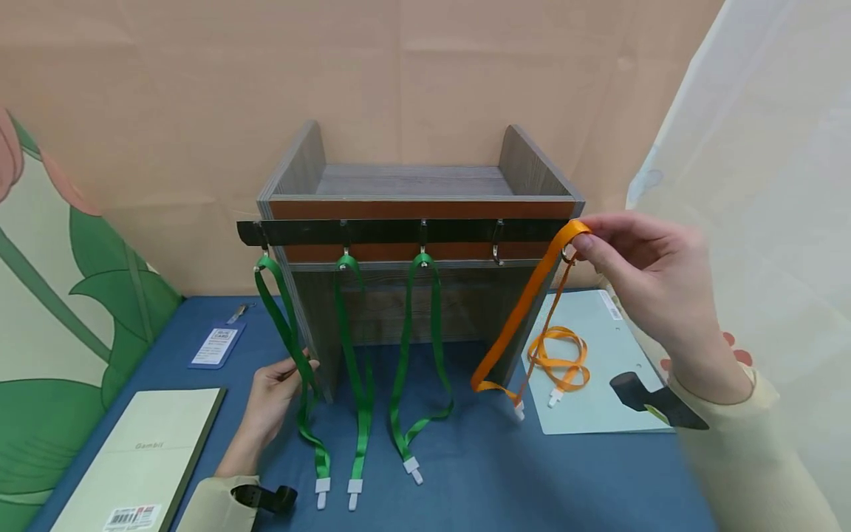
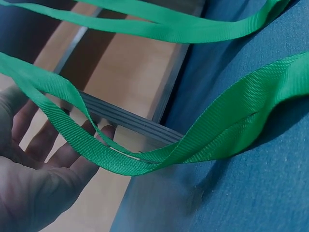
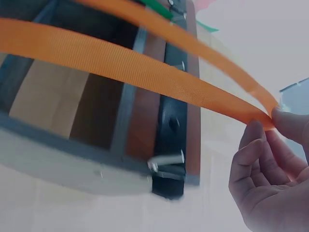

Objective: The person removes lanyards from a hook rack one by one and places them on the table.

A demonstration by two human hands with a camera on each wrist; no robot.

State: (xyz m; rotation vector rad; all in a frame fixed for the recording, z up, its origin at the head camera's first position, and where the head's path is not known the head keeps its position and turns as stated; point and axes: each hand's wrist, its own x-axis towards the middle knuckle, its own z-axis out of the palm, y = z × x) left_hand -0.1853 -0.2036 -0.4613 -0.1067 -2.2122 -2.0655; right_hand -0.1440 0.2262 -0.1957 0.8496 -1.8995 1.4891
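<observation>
My right hand (image 1: pixel 654 270) pinches the top of an orange lanyard (image 1: pixel 521 318) between thumb and fingers, at the right end of a black hook rail (image 1: pixel 385 232). The lanyard's loop hangs down to a white clip near the table. In the right wrist view, a metal hook (image 3: pixel 166 160) sits at the rail's end, apart from the pinched strap (image 3: pixel 212 96). Low at the left, my left hand (image 1: pixel 269 403) rests its fingers against the side of a grey wooden shelf unit (image 1: pixel 309 332). A green lanyard (image 2: pixel 212 130) hangs in front of those fingers.
Two more green lanyards (image 1: pixel 362 369) hang from hooks further along the rail. A bare hook (image 1: pixel 497 244) is right of them. On the blue table (image 1: pixel 465 473) lie a pale notebook (image 1: pixel 142 451), a badge (image 1: pixel 216 346) and a light clipboard (image 1: pixel 598 369) bearing a coiled orange lanyard (image 1: pixel 565 362).
</observation>
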